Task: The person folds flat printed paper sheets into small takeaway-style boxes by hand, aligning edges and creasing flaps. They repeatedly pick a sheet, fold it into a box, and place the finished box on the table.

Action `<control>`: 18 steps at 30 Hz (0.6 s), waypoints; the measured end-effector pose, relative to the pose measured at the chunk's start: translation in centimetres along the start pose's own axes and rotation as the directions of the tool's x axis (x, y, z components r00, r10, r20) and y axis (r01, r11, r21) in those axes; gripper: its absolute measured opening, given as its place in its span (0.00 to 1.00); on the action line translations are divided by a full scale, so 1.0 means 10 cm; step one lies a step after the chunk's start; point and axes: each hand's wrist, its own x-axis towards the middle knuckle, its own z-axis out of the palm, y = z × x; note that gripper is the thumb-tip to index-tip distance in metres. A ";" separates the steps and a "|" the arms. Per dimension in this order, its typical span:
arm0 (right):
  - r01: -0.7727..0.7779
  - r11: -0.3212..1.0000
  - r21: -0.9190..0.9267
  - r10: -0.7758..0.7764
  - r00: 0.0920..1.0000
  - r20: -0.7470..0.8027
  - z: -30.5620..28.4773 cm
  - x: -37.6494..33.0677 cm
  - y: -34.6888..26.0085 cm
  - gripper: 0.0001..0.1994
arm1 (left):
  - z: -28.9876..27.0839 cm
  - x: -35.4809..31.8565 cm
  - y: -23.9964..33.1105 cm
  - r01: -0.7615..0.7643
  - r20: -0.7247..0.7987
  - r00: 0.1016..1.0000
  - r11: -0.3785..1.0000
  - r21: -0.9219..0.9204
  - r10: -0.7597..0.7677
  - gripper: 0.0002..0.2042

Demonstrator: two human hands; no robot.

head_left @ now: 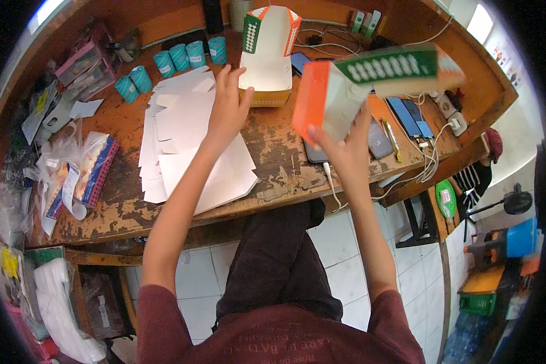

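My right hand (pixel 349 142) grips an orange, green and white cardboard box (pixel 327 91), its lid flap open. The box is tilted above the right part of the table and smeared by motion. My left hand (pixel 229 103) has its fingers apart, close to the left side of a second such box (pixel 266 73). That box stands with its lid raised and its white inside showing; whether my fingertips touch it I cannot tell. Beneath my left forearm lies a stack of flat white cardboard box blanks (pixel 179 121).
Several turquoise rolls (pixel 179 57) stand behind the blanks. Phones (pixel 403 118) and white cables (pixel 431 161) lie at right. A patterned blue-edged box (pixel 97 170) with plastic bags and a pink container (pixel 88 67) crowd the left. A person (pixel 476 176) is at far right.
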 end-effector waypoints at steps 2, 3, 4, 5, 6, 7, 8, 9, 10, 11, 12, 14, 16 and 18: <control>0.103 0.986 -0.132 -0.110 0.993 -0.047 0.07 0.30 0.17 0.59 | 0.15 0.05 -0.12 -0.006 0.099 0.995 1.000 0.025 0.003 0.18; 0.154 0.968 -0.197 -0.170 0.983 -0.067 0.10 0.45 0.25 0.59 | 0.20 0.05 -0.10 0.039 0.174 0.984 0.999 -0.020 -0.035 0.17; 0.160 0.955 -0.251 -0.179 0.982 -0.057 0.16 0.58 0.32 0.59 | 0.23 0.03 -0.07 0.092 0.254 0.964 0.994 -0.059 -0.074 0.17; 0.159 0.936 -0.314 -0.184 0.982 -0.052 0.18 0.69 0.38 0.60 | 0.26 -0.01 0.07 0.112 0.269 0.959 0.992 -0.056 -0.093 0.17; 0.157 0.914 -0.374 -0.188 0.981 -0.046 0.18 0.79 0.45 0.61 | 0.29 -0.08 0.23 0.131 0.284 0.952 0.990 -0.052 -0.111 0.16; 0.185 0.892 -0.412 -0.215 0.976 -0.028 0.19 0.88 0.56 0.57 | 0.27 -0.16 0.37 0.153 0.298 0.945 0.988 -0.037 -0.135 0.15; 0.214 0.868 -0.448 -0.242 0.970 -0.007 0.22 0.95 0.66 0.53 | 0.26 -0.22 0.44 0.098 0.258 0.962 0.995 0.003 -0.095 0.17; 0.242 0.841 -0.484 -0.268 0.963 0.015 0.22 1.00 0.76 0.50 | 0.27 -0.25 0.45 0.061 0.239 0.969 0.998 0.027 -0.066 0.17; 0.183 0.829 -0.528 -0.194 0.980 0.036 0.26 1.03 0.76 0.51 | 0.26 -0.27 0.44 0.028 0.219 0.975 0.998 0.058 -0.040 0.18; 0.145 0.828 -0.542 -0.145 0.988 0.043 0.28 1.04 0.78 0.55 | 0.26 -0.29 0.42 -0.005 0.200 0.980 0.996 0.087 -0.013 0.18; 0.108 0.823 -0.557 -0.096 0.994 0.050 0.29 1.03 0.79 0.58 | 0.25 -0.30 0.40 -0.009 0.202 0.979 0.998 0.069 -0.005 0.18; 0.071 0.822 -0.566 -0.044 0.997 0.061 0.31 1.05 0.82 0.62 | 0.22 -0.30 0.38 -0.019 0.209 0.978 0.999 0.029 0.012 0.18; 0.076 0.831 -0.551 -0.040 0.996 0.076 0.32 1.10 0.88 0.62 | 0.22 -0.29 0.39 0.034 0.201 0.979 0.999 -0.038 -0.026 0.18; 0.101 0.781 -0.616 -0.080 0.995 0.062 0.33 1.14 0.92 0.60 | 0.21 -0.27 0.41 0.069 0.213 0.976 0.994 -0.086 -0.049 0.17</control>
